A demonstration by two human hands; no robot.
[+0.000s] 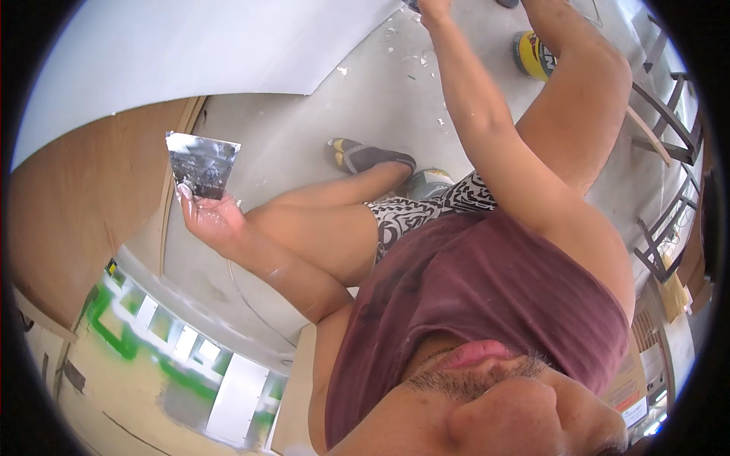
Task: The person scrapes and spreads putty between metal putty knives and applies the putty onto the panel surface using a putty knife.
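Head view: my left hand (207, 216) pinches the handle of a wide putty knife (202, 163), blade up and smeared grey, just beside the brown plywood panel (84, 213) edge. Open grey floor (304, 144) lies between the blade and the white board (228, 45). My right hand (433, 9) reaches the top rim; grip cannot tell. A yellow can (532, 55) stands near, contents hidden.
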